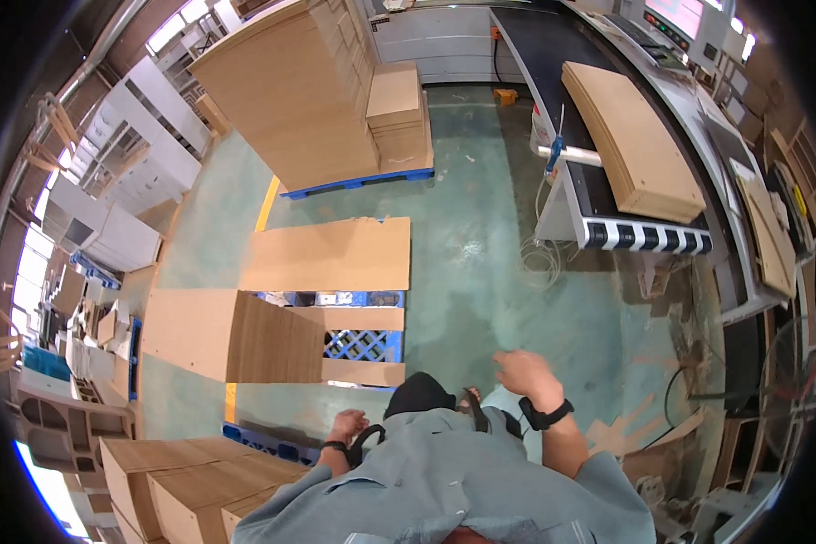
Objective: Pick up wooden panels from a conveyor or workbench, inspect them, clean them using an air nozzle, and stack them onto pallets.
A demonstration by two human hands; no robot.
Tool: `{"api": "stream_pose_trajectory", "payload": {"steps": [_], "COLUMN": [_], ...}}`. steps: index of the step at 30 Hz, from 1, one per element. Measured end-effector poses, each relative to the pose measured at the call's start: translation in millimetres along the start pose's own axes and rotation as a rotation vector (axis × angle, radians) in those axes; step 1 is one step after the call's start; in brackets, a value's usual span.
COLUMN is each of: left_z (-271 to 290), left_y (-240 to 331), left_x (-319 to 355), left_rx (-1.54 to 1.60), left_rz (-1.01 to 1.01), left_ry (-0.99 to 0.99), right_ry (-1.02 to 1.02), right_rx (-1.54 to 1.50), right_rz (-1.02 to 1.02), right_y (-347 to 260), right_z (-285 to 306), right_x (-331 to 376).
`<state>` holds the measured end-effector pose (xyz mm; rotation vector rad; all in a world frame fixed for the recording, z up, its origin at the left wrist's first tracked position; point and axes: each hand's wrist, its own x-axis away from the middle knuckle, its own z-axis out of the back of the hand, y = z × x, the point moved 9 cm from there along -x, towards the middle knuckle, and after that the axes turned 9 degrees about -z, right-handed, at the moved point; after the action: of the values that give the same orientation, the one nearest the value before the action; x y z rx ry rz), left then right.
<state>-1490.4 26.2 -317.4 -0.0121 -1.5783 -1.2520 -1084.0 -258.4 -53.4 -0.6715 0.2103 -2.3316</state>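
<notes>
My right hand (526, 374) is held out in front of my body above the green floor. Its fingers are loosely bent, a little apart, with nothing in them. A black band circles that wrist. Low at my left side is my left hand (350, 423), its fingers curled in and no object visible in it. The closest thing to it is a blue pallet (363, 343) bearing a stack of brown boards (276, 339) and flat cardboard strips (364, 374). Neither hand touches the pallet or the boards.
Ahead, tall stacked boards (290, 109) stand on another blue pallet (363, 181). At right, a pile of panels (639, 150) lies on a black conveyor (553, 54). A coiled hose (540, 263) hangs by its end. Brown panels (199, 485) are stacked at lower left; cardboard scraps (626, 426) lie at right.
</notes>
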Motion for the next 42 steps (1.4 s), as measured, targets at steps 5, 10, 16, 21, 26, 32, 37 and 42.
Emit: {"api": "stream_pose_trajectory", "payload": {"steps": [5,10,16,21,26,32,37,42], "left_z": [-40.4,-69.0,-104.3,-145.6,-196.4,-285.0,-309.5,-289.7], "left_y": [63.7,115.8,140.7,314.8,484.9,600.9,651.6,701.0], "left_x": [-68.0,-143.2,-235.4,-372.1,-460.2,-538.7,-585.3,-637.8], "left_rx": [-0.06,-0.383,0.0,0.073,0.059,0.015,-0.084,-0.017], "left_rz": [0.084,0.038,0.486,0.04,-0.058,-0.103,-0.067,-0.023], "left_ry": [-0.001,-0.113,-0.045,-0.131,-0.057,-0.078,-0.037,0.126], "right_ry": [0.007,-0.123,-0.101,-0.14,-0.03,-0.235,-0.22,-0.262], "right_rx": [-0.06,-0.089,-0.018,0.068,-0.099,-0.034,-0.094,-0.086], "right_rz": [0.148,0.173,0.082,0.096,0.2,0.247,0.262,0.176], "right_y": [-17.9,-6.1,26.2,10.1,-8.1,12.7,51.9,89.5], "right_z": [54.3,84.7,139.9,216.2,292.4,303.3,342.5,391.1], "right_x": [-85.7,-192.9,-330.5,-441.0,-529.1,-646.4,-753.1,-842.9]}}
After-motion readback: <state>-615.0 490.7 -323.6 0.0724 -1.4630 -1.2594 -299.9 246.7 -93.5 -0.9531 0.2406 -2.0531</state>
